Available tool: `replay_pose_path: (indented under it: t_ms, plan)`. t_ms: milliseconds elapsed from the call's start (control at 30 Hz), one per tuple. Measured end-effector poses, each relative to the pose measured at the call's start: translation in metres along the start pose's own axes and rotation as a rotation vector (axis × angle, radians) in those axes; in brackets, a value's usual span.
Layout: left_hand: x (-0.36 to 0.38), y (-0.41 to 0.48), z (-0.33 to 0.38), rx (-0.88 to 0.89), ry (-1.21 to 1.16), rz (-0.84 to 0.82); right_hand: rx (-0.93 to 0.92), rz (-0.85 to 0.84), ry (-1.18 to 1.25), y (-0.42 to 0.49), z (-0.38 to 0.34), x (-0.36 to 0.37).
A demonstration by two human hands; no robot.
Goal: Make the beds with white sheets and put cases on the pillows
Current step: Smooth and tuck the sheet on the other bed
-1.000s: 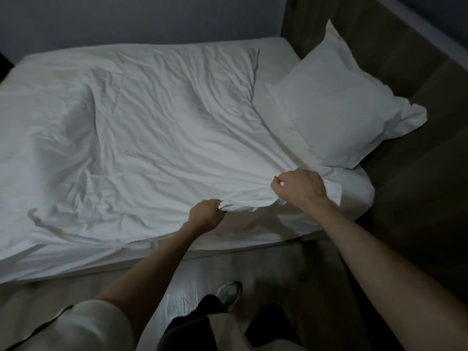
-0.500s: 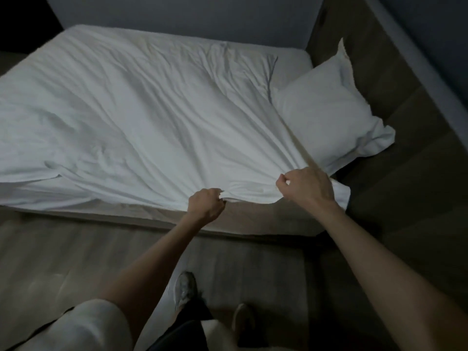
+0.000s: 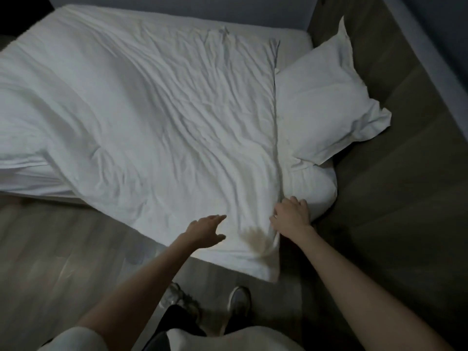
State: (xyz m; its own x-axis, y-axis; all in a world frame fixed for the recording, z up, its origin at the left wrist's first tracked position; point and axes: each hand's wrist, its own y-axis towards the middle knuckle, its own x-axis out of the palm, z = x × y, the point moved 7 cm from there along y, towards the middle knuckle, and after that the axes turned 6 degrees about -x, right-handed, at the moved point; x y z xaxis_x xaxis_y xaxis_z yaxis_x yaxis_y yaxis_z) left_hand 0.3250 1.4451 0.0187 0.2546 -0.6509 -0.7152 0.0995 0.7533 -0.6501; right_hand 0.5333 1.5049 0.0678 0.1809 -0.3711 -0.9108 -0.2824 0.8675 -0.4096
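A wrinkled white sheet (image 3: 157, 117) covers most of the low bed, and its near corner hangs over the bed's front edge with a brownish stain on it. A white cased pillow (image 3: 321, 97) lies at the head end, leaning on the wooden headboard. My left hand (image 3: 205, 231) hovers flat and open over the sheet's front edge, holding nothing. My right hand (image 3: 291, 216) rests at the sheet's right-hand edge, fingers curled on the fabric beside the mattress corner (image 3: 319, 191).
A brown wooden headboard panel (image 3: 395, 198) runs along the right. Grey wood flooring (image 3: 63, 262) lies in front of the bed, where my two shoes (image 3: 238, 300) stand. A wall closes off the far side.
The sheet's corner, held up in both fists before, now lies draped over the bed's front edge. My left hand has let go and opened. The view has shifted left.
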Motion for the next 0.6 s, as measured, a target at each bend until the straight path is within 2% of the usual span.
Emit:
replay_pose_path:
  t_ms: [133, 267, 600]
  plan:
    - [-0.032, -0.006, -0.016, 0.018, -0.008, 0.122, -0.079, 0.097, 0.131, 0.007, -0.04, -0.027]
    - [-0.077, -0.019, -0.062, 0.011, -0.025, 0.269, -0.183, 0.172, 0.17, 0.022, -0.095, -0.068]
    - [-0.186, -0.096, -0.275, -0.154, -0.037, 0.582, -0.502, 0.325, 0.145, 0.083, -0.318, -0.17]
